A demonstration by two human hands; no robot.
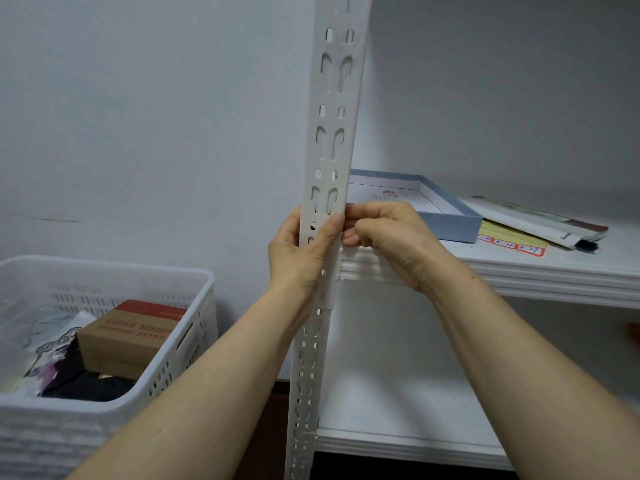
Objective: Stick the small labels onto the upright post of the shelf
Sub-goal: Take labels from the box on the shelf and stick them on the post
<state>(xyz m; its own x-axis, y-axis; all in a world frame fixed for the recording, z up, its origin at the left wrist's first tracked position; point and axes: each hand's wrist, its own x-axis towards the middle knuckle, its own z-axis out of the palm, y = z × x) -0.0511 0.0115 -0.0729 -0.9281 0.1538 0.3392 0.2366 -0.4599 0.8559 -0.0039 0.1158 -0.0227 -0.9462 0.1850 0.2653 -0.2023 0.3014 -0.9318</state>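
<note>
The left hand [294, 258] has its grip clamped on the post [330, 98]. The right hand [391, 240] curls at the post's edge; its grip I cannot tell.

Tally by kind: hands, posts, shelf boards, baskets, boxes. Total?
Hands: 2, left hand and right hand
Upright post: 1
Shelf boards: 2, upper shelf board and lower shelf board
White basket: 1
Boxes: 2, cardboard box and shallow blue box
Total: 8
</note>
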